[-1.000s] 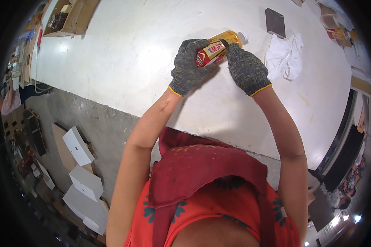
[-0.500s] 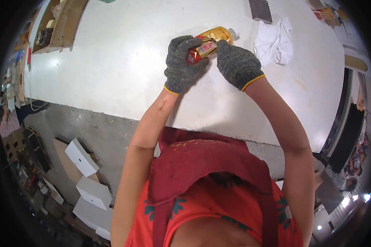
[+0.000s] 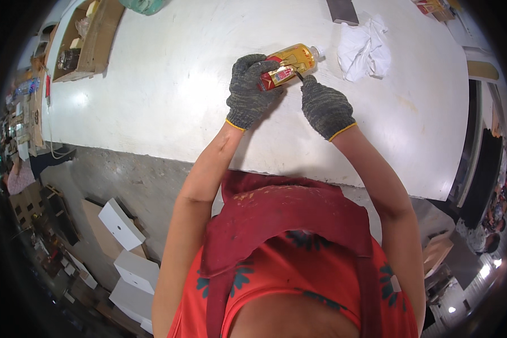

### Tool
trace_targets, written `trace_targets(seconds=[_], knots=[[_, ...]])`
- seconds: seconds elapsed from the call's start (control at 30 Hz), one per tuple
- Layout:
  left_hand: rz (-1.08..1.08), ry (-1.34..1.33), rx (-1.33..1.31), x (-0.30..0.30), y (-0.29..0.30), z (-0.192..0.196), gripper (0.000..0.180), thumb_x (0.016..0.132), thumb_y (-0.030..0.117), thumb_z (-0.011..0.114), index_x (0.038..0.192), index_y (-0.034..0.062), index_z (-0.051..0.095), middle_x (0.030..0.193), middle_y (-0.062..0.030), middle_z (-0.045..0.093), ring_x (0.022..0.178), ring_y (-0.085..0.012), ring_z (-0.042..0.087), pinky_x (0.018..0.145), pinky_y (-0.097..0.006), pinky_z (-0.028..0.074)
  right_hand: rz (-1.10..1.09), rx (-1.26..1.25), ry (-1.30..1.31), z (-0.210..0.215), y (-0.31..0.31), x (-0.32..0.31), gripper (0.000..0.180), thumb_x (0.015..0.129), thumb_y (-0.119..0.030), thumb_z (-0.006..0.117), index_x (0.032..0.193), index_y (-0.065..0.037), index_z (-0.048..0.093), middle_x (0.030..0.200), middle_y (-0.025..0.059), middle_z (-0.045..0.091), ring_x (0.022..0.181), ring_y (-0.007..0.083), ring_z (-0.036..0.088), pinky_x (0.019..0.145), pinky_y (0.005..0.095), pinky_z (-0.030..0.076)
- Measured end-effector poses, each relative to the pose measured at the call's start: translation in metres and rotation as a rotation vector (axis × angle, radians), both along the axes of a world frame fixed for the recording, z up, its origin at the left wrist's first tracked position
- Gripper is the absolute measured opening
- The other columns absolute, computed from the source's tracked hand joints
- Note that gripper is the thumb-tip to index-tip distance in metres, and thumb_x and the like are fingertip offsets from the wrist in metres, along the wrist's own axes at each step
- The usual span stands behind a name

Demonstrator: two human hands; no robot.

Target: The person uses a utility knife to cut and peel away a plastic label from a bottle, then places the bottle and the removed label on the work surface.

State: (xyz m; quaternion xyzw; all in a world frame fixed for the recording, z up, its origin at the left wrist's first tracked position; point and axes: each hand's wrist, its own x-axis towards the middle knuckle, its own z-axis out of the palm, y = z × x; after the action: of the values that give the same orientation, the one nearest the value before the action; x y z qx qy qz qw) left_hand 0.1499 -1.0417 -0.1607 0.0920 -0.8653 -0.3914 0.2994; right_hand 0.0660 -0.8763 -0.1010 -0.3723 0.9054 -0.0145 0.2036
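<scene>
My left hand [image 3: 250,90], in a grey knit glove, grips a small clear bottle [image 3: 290,63] of amber liquid with a red label and white cap, held on its side just above the white table [image 3: 152,84]. My right hand [image 3: 324,107], gloved the same way, pinches at the label's edge with its fingertips near the bottle's middle. The cap end points away to the right, toward a crumpled white cloth [image 3: 363,48].
A dark flat block [image 3: 341,10] lies at the table's far edge. A wooden tray of items [image 3: 87,39] sits at the far left corner. White boxes [image 3: 124,225] lie on the grey floor below the table's near edge.
Both hands and the bottle have shifted slightly across the view. My right hand has slid off the bottle's body, and now only its fingertips touch the label.
</scene>
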Motion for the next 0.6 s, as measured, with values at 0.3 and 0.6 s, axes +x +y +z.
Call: trace_targets(seconds=[0.3, 0.6], knots=[[0.041, -0.177, 0.18, -0.004, -0.004, 0.014, 0.067, 0.059, 0.015, 0.088, 0.117, 0.0071, 0.055, 0.112, -0.0098, 0.055, 0.104, -0.0226, 0.056, 0.091, -0.035, 0.051, -0.023, -0.116, -0.11, -0.035, 0.039, 0.03, 0.024, 0.091, -0.019, 0.042, 0.102, 0.0, 0.053, 0.088, 0.0215, 0.066, 0.078, 0.0349, 0.065, 0.07, 0.0469, 0.051], [0.003, -0.32, 0.44, -0.003, -0.016, 0.016, 0.078, 0.054, 0.026, 0.091, 0.12, 0.0065, 0.055, 0.116, -0.0118, 0.055, 0.107, -0.0238, 0.056, 0.095, -0.035, 0.048, 0.02, -0.424, 0.077, -0.025, 0.037, -0.008, 0.028, 0.094, -0.025, 0.041, 0.105, -0.001, 0.053, 0.09, 0.0201, 0.065, 0.081, 0.0359, 0.063, 0.072, 0.0477, 0.05]])
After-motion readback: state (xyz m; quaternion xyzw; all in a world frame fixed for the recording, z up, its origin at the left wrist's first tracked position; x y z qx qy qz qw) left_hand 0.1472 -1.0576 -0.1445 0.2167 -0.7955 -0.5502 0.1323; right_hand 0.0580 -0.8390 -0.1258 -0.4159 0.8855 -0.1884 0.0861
